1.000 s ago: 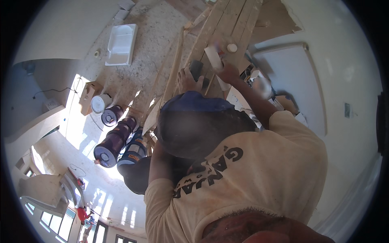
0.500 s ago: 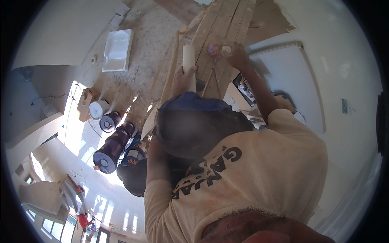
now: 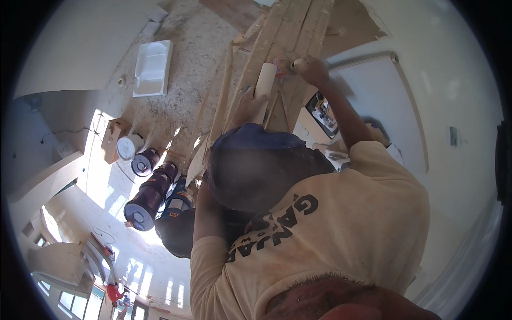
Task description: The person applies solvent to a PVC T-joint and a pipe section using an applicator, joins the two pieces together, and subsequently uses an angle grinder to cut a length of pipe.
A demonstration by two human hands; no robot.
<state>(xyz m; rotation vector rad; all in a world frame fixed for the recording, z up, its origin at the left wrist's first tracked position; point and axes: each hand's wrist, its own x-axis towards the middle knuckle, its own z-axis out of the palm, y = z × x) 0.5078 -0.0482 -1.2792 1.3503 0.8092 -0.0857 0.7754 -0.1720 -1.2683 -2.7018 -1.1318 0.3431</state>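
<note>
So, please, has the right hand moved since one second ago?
Yes. Judged against the planks, the right hand is now farther forward along them, and also nearer to the white panel.

"What does the person wear?"

"A cream short-sleeved shirt, faintly stained reddish-brown, with bold dark lettering across the chest."

"And below?"

"A dark lower garment, blue along its far edge."

"The arms?"

"Loose sleeves end in plain hems, leaving both forearms bare."
</note>
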